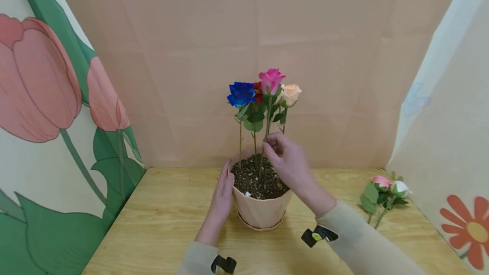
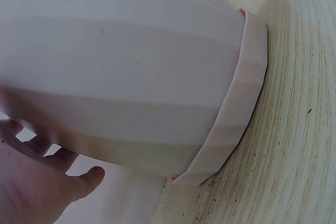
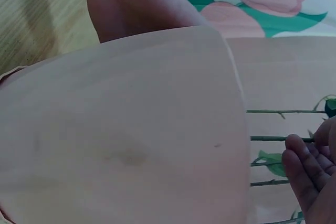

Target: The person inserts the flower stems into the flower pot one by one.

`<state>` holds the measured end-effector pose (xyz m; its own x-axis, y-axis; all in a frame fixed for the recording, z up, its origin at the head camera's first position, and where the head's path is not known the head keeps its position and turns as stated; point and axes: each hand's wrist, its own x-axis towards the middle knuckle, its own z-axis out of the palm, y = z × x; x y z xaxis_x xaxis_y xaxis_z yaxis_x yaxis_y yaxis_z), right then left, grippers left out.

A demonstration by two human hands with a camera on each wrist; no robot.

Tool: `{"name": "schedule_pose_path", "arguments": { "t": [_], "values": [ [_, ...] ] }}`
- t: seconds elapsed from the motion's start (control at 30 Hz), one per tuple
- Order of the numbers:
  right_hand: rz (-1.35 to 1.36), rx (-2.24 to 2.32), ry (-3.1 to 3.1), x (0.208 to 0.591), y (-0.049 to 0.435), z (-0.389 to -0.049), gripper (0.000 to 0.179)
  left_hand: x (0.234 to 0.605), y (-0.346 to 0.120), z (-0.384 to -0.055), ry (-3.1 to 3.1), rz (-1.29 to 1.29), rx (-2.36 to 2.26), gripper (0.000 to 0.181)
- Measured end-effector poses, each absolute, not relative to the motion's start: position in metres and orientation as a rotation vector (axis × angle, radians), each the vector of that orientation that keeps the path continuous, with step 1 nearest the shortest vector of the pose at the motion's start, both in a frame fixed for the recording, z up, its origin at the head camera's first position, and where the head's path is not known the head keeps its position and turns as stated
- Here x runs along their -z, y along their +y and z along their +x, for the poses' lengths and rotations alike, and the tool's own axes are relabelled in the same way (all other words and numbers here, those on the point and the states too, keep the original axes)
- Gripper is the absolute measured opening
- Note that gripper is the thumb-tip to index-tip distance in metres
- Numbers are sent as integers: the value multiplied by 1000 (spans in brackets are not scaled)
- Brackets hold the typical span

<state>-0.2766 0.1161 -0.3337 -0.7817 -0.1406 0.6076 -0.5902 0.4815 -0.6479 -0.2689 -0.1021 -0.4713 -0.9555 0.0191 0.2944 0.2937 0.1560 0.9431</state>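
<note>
A pale pink plant pot (image 1: 261, 211) filled with dark soil (image 1: 252, 183) stands on a matching saucer. My left hand (image 1: 222, 194) rests against the pot's left side with fingers fairly straight, as the left wrist view also shows. Between thumb and fingers, my right hand (image 1: 290, 162) pinches the stem of a bright pink rose (image 1: 272, 80) that stands upright over the soil. Around it in the pot are a blue rose (image 1: 242, 94), a partly hidden red rose (image 1: 258, 93) and a peach rose (image 1: 291, 94). Several stems (image 3: 268, 138) rise past the rim in the right wrist view.
On the wooden table (image 1: 164, 220), to the right, lie a light pink rose (image 1: 382, 181) and a white rose (image 1: 400, 187) with green leaves. A plain pinkish backdrop (image 1: 191, 75) hangs behind, with flower-printed panels on both sides. Soil specks (image 2: 215, 203) dot the table near the saucer.
</note>
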Motion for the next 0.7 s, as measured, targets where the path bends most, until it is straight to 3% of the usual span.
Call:
{"name": "schedule_pose_path", "arguments": {
  "t": [0.7],
  "values": [
    [654,-1151,-2262,358,103,-283,11,472,-103,-269,-2217,-326,1899,59]
  ]
}}
